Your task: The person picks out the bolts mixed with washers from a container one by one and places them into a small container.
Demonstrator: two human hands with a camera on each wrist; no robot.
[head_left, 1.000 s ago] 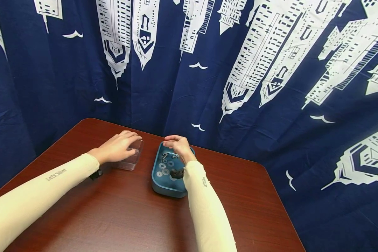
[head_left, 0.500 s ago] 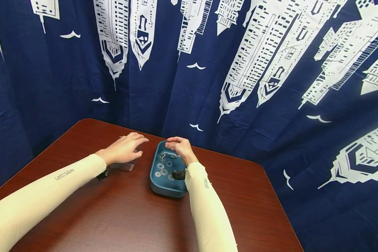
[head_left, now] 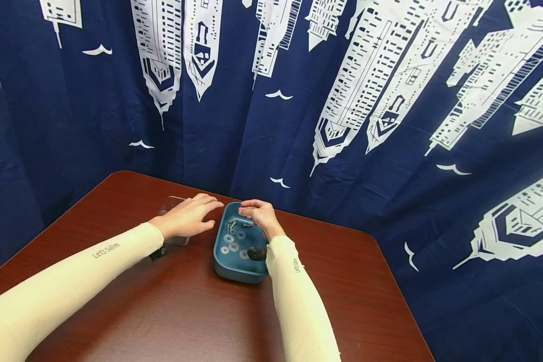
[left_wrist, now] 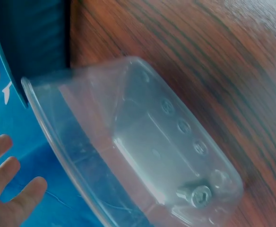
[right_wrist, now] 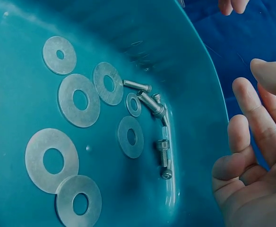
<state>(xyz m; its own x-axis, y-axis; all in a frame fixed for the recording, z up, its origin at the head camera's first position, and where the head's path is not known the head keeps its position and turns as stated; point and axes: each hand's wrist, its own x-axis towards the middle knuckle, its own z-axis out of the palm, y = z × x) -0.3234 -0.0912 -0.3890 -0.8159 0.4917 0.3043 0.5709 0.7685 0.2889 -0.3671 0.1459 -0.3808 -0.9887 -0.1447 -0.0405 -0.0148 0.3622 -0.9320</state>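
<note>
My left hand is over the right part of a clear plastic box, fingers spread and holding nothing. Inside that box lies a socket-head bolt, seen in the left wrist view. My right hand hovers above the far end of a blue tray, its fingers loosely bent with nothing between them. Several flat metal washers lie on the tray's floor. Bolts of different sizes gather along one wall in the right wrist view. My right forearm hides part of the tray's right side.
The brown wooden table carries both containers near its far edge, the clear box left of the tray. Behind it hangs a dark blue curtain with white building prints. A black wrist camera under my right wrist overlaps the tray.
My left hand has moved right across the clear box toward the tray, uncovering the box's left part. My right hand stays nearly still over the tray. The head view has shifted slightly.
</note>
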